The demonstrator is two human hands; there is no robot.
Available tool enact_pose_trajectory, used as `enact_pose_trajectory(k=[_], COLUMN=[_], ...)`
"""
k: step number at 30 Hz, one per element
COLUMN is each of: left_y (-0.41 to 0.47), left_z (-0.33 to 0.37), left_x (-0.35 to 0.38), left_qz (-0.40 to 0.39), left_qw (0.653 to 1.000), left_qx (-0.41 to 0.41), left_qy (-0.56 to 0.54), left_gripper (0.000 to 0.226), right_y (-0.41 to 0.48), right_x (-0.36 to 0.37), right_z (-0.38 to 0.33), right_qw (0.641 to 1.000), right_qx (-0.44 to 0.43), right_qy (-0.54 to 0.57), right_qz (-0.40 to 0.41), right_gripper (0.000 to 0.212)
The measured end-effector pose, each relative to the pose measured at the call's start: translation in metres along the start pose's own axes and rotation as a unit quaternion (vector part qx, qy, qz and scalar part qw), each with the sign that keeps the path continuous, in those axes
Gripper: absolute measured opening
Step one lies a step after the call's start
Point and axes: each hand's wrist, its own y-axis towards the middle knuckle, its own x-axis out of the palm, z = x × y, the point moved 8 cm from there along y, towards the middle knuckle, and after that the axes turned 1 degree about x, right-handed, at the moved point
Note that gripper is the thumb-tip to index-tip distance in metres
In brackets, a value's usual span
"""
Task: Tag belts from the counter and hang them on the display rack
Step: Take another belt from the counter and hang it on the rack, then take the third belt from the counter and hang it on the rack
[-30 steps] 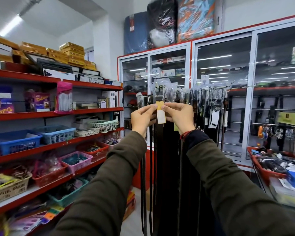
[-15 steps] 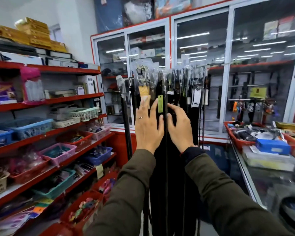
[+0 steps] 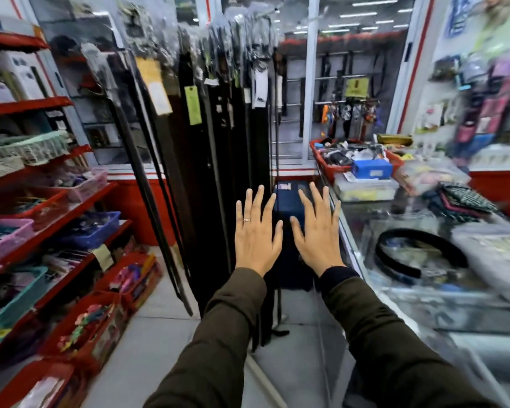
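Note:
Several dark belts (image 3: 218,160) hang in a dense row from the display rack (image 3: 236,22), some carrying paper tags such as a green tag (image 3: 192,105) and a yellow-white tag (image 3: 155,83). My left hand (image 3: 256,234) and my right hand (image 3: 317,235) are held flat with fingers spread, side by side, below and in front of the hanging belts. Neither hand touches a belt or holds anything. On the glass counter (image 3: 362,260) at the right lies a coiled black belt (image 3: 418,254).
Red shelves (image 3: 42,207) with baskets of small goods line the left side. Glass cabinets (image 3: 348,83) stand behind the rack. A red tray (image 3: 395,160) of items and a blue box (image 3: 371,167) sit on the counter's far end. A tiled floor strip (image 3: 165,334) runs between shelves and counter.
My hands let go of the tag on the hanging belt, dropped down and away from the rack, and spread open. The view swung down and right toward the counter.

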Motion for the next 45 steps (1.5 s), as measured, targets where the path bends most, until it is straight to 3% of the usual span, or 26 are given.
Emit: enact_pose_trajectory(k=[10,18,23,27,33,36,41,45], left_y=[-0.030,-0.025,-0.020,-0.022,-0.025,-0.030,-0.036,-0.033], left_z=[0.100,0.215,0.269,0.292,0.291,0.275,0.233,0.191], left_x=[0.124,0.218,0.261,0.284,0.289,0.287,0.266,0.236], left_qz=[-0.148,-0.302,-0.389,-0.441,-0.406,-0.382,-0.334,-0.295], left_qw=[0.986,0.934,0.895,0.868,0.898,0.914,0.929,0.940], left_qx=[0.043,0.144,0.190,0.216,0.139,0.086,0.070,0.059], left_qy=[-0.068,-0.129,-0.107,-0.077,-0.096,-0.107,-0.142,-0.159], left_gripper=[0.060,0.066,0.077,0.080,0.067,0.048,0.032,0.026], right_y=[-0.073,-0.108,-0.109,-0.095,-0.088,-0.094,-0.097,-0.090], right_x=[-0.011,-0.036,-0.035,-0.036,-0.041,-0.039,-0.027,-0.022], right_z=[0.160,0.299,0.358,0.376,0.379,0.366,0.327,0.285], right_qw=[0.979,0.918,0.867,0.875,0.896,0.910,0.931,0.948], right_qx=[0.140,0.267,0.259,0.203,0.161,0.157,0.138,0.125], right_qy=[-0.104,-0.201,-0.262,-0.280,-0.266,-0.230,-0.092,0.013], right_qz=[-0.102,-0.212,-0.334,-0.340,-0.317,-0.307,-0.326,-0.293], right_gripper=[0.058,0.071,0.065,0.052,0.031,0.025,0.024,0.015])
